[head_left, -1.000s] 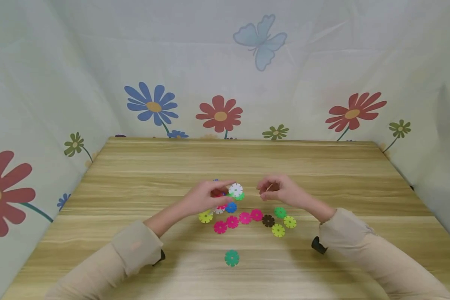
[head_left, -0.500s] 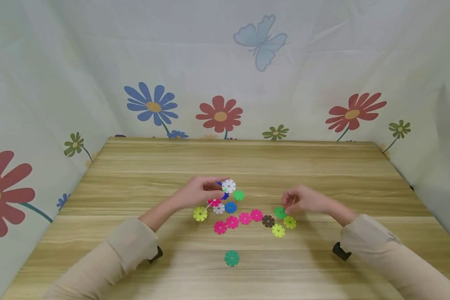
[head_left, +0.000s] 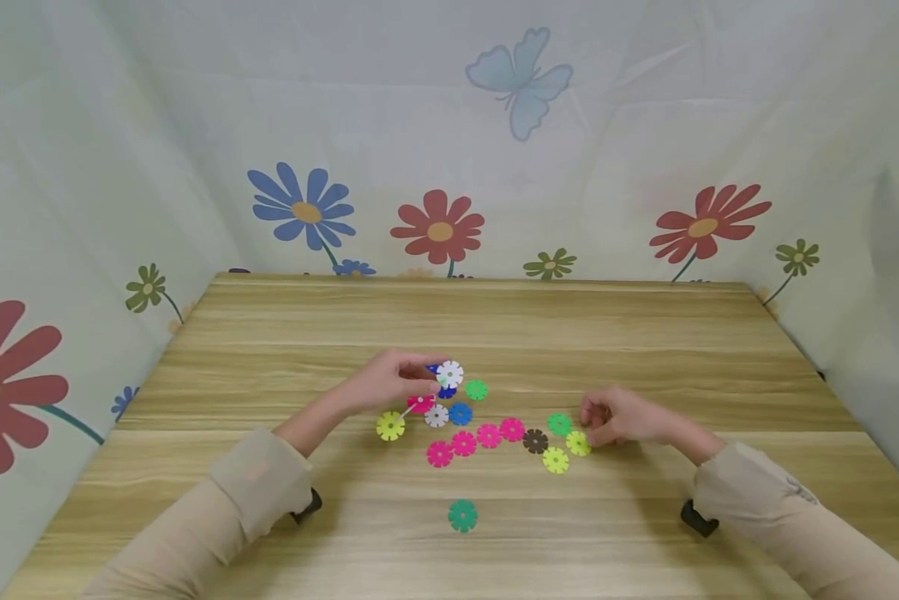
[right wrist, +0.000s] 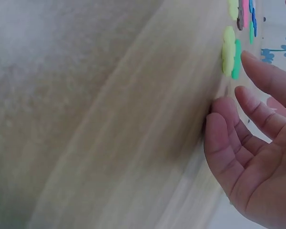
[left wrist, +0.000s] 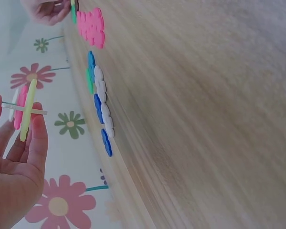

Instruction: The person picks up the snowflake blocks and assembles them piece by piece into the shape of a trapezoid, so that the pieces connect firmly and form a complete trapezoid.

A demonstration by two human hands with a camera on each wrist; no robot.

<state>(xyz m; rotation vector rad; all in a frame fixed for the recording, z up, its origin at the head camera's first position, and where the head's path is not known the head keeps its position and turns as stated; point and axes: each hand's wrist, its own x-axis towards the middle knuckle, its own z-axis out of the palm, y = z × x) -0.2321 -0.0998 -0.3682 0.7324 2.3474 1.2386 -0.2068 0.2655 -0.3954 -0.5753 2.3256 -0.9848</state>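
My left hand [head_left: 389, 383] pinches a white stick [left wrist: 40, 112] with notched plastic discs threaded on it, raised over the table. On it are a yellow disc [left wrist: 28, 109], a pink disc [left wrist: 20, 107] and a white disc [head_left: 450, 374], the last near the fingertips in the head view. My right hand [head_left: 629, 415] is low at the right with loosely bent fingers, holding nothing. Its fingertips overlap the edge of a yellow disc [head_left: 577, 443] in the head view. A green disc [head_left: 559, 424] lies just left of them.
A row of pink discs [head_left: 464, 443] leads to a brown disc [head_left: 536, 442] and another yellow disc [head_left: 556, 460]. Blue [head_left: 460, 414], white [head_left: 437, 416] and green discs [head_left: 476, 389] lie beside the left hand. A darker green disc [head_left: 462, 516] lies nearer the front.
My right hand has moved right and nearer, to beside the yellow disc. The left hand has shifted a little left with the stick and its discs, uncovering discs on the table.
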